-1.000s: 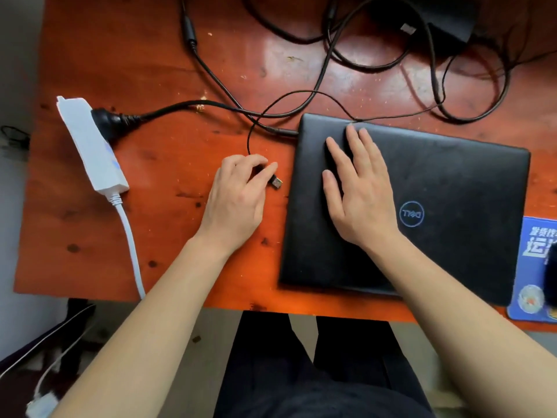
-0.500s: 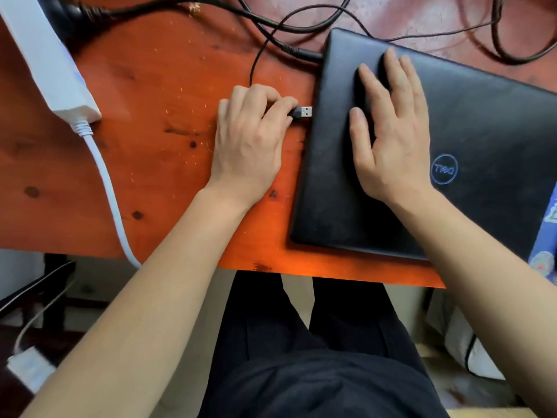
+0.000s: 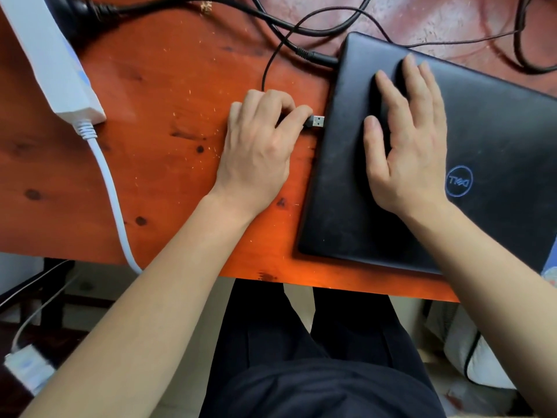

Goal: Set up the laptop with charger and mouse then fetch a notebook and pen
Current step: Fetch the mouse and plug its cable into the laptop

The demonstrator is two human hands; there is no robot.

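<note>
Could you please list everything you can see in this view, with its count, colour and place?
Table: one, orange-red wood, under everything.
Laptop: one, black, closed, on the table's right part.
USB plug: one, silver-tipped, beside the laptop's left edge.
Charger plug: one, black, at the laptop's far left corner.
Cables: several, black, across the far table.
Power strip: one, white, far left.
Cord: one, white, from the power strip over the near edge.
Mains plug: one, black, at the power strip.
Left hand: pinches the USB plug.
Right hand: flat on the laptop.
</note>
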